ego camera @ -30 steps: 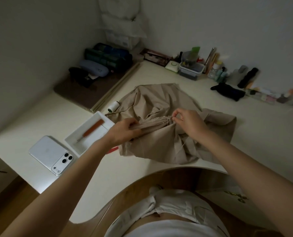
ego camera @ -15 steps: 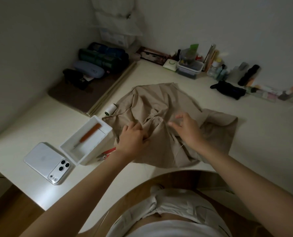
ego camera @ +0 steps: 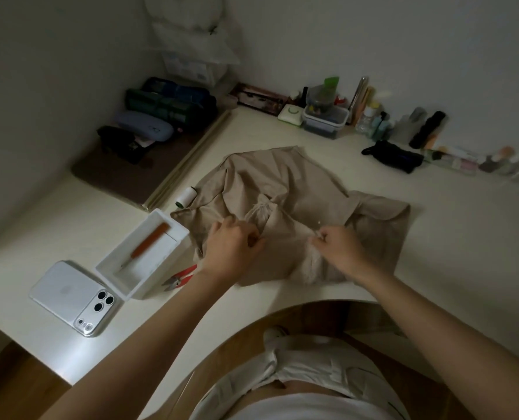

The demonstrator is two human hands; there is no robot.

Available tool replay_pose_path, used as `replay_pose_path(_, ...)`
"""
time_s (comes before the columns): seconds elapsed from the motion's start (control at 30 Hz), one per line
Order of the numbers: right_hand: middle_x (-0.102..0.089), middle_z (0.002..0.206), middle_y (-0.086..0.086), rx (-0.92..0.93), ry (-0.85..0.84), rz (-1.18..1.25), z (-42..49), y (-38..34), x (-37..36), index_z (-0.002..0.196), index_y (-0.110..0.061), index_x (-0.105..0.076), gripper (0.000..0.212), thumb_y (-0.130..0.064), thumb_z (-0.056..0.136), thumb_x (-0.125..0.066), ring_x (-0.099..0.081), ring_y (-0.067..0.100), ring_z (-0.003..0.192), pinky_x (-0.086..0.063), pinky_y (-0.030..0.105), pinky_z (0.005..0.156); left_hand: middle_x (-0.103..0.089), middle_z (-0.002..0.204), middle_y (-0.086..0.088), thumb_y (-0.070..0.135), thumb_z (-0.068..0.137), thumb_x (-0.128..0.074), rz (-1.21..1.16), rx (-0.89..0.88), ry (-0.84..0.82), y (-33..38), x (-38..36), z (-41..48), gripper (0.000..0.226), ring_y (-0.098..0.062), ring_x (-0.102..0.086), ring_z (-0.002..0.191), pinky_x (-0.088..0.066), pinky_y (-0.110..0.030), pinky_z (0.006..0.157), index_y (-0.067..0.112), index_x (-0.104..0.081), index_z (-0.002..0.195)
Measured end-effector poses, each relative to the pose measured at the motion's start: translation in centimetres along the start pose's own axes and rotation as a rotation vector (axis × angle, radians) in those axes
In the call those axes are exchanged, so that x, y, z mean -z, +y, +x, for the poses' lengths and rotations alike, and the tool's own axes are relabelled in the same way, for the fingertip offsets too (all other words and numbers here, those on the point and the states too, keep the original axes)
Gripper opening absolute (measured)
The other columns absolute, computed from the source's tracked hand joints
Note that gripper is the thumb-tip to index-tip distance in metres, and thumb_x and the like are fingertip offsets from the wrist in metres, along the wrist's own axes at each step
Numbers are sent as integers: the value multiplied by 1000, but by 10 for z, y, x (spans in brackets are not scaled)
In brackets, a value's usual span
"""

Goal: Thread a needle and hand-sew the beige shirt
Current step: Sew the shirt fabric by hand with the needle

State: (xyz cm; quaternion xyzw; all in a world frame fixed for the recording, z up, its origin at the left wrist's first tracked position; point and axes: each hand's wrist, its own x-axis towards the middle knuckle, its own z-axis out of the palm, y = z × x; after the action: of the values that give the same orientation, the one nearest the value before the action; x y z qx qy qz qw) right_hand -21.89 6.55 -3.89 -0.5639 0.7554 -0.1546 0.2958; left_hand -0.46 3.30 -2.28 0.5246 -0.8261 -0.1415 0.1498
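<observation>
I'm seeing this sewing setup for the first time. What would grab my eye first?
The crumpled beige shirt fills the middle of the white table, with the left hand gripping a fold and the right hand pinching the cloth beside it. To the left, a white tray holds an orange-handled tool, with a phone lying face down nearer the table edge.

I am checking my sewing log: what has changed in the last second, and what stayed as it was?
Both hands lowered the bunched beige shirt onto the desk and moved apart. The left hand grips its fabric and the right hand pinches it. The phone, white tray and thread spool stayed put.
</observation>
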Motion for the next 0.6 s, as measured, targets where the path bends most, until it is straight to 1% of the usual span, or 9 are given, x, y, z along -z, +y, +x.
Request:
replay_pose_path(0.07, -39, 51, -2, 16, 98, -6, 9, -2, 27, 55, -18, -38, 43, -24, 95, -54, -37, 10, 48, -29, 27, 53, -53, 66, 5, 31, 91, -59, -147, -16, 3, 11, -2, 8, 23, -12, -46, 71, -36, -32, 76, 17, -60, 72)
replay_pose_path(0.13, -48, 61, -1, 19, 233, -15, 17, -7, 54, 65, -14, -47, 33, -25, 97, -52, -44, 14, 56, -31, 26, 62, -56, 69, 8, 27, 92, -58, -289, -87, -24, 29, -3, 18, 15, -12, -50, 71, -43, -35, 76, 20, -65, 81)
replay_pose_path(0.2, -54, 83, 1, 5, 345, -6, 23, -13, 71, 97, -9, -56, 17, -24, 97, -50, -50, 18, 77, -33, 26, 68, -59, 84, 13, 30, 95, -54, -337, -157, -89, 46, -5, 24, 18, -14, -55, 87, -43, -38, 87, 23, -67, 105)
replay_pose_path(0.23, -55, 87, 2, -3, 387, 15, 25, -16, 75, 113, -8, -53, 22, -24, 97, -51, -52, 19, 82, -34, 26, 68, -57, 89, 14, 30, 96, -52, -351, -165, -97, 49, -7, 25, 23, -14, -55, 92, -42, -37, 90, 23, -64, 114)
replay_pose_path(0.3, -55, 76, -2, 33, 425, 67, 25, -18, 77, 126, -10, -47, 33, -21, 96, -53, -53, 16, 70, -36, 28, 59, -54, 94, 13, 25, 95, -54, -415, -110, 2, 49, -10, 23, 20, -12, -53, 93, -43, -34, 89, 20, -61, 112)
replay_pose_path(0.37, -45, 65, -11, 101, 416, 100, 21, -21, 68, 123, -11, -50, 30, -18, 95, -54, -45, 5, 57, -34, 25, 51, -50, 95, 7, 24, 91, -59, -403, -3, 142, 38, -13, 17, 14, -12, -48, 88, -44, -33, 82, 16, -56, 102)
replay_pose_path(0.4, -42, 65, -15, 123, 390, 115, 20, -21, 60, 121, -12, -52, 28, -17, 94, -55, -42, 0, 56, -33, 23, 52, -48, 98, 5, 27, 89, -62, -365, 74, 143, 32, -14, 15, 20, -13, -46, 90, -44, -32, 81, 15, -53, 103)
replay_pose_path(0.5, -46, 71, -16, 166, 266, 84, 18, -26, 36, 120, -12, -55, 31, -22, 91, -61, -47, 3, 64, -40, 25, 63, -43, 108, 2, 46, 84, -64, -229, 230, -79, 15, -22, 10, 45, -15, -43, 99, -40, -29, 86, 15, -47, 112)
replay_pose_path(0.6, -64, 106, 5, 87, 133, 62, 19, -28, 11, 128, -10, -50, 45, -27, 88, -65, -60, 22, 98, -46, 31, 82, -43, 126, -1, 57, 80, -63, -88, 221, -312, 13, -33, 5, 64, -21, -43, 117, -39, -35, 98, 18, -44, 126)
